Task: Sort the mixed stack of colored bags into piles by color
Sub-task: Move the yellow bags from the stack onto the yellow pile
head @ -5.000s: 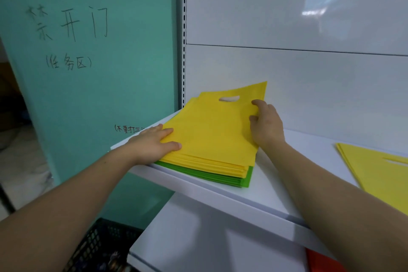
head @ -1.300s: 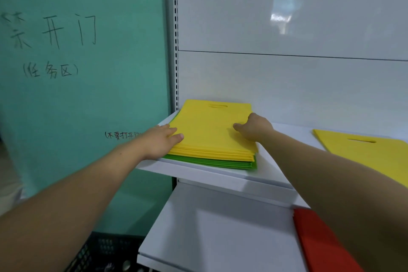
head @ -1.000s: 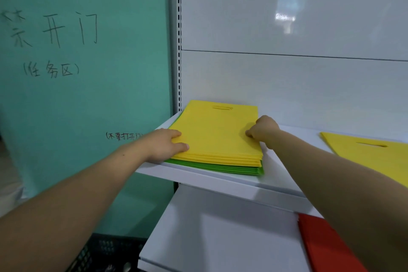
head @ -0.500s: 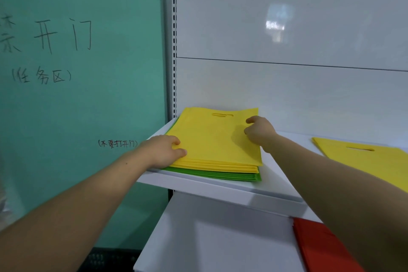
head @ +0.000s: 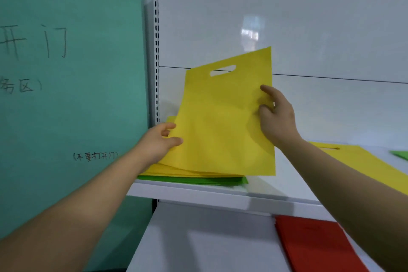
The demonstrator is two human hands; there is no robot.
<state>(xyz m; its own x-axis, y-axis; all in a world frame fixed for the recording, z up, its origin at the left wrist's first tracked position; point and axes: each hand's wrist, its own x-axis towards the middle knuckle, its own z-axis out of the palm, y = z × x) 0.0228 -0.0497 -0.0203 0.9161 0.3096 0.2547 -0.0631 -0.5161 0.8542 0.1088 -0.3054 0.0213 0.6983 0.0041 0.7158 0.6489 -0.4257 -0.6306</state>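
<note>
A yellow bag with a cut-out handle slot is held up, tilted, above a mixed stack at the left end of the upper shelf. The bag's right edge is pinched between the thumb and curled fingers of the right hand. Its lower left edge is gripped between the thumb and fingers of the left hand, just above the stack. The bag's lower edge hangs close over the stack.

In the stack, yellow bags are seen on top and green bags at the bottom. Further right on the same shelf, a flat yellow pile is laid, and past it a green bag is cut off by the frame edge. A red pile is laid on the lower shelf.

To the left, a teal panel is marked with handwritten characters: large "开门", cut off at the frame edge, below it "务区)", and small "(不要打开门)".

Bare white shelf is seen between the stack and the yellow pile, and left of the red pile. The stack's front lies near the shelf's front edge.
</note>
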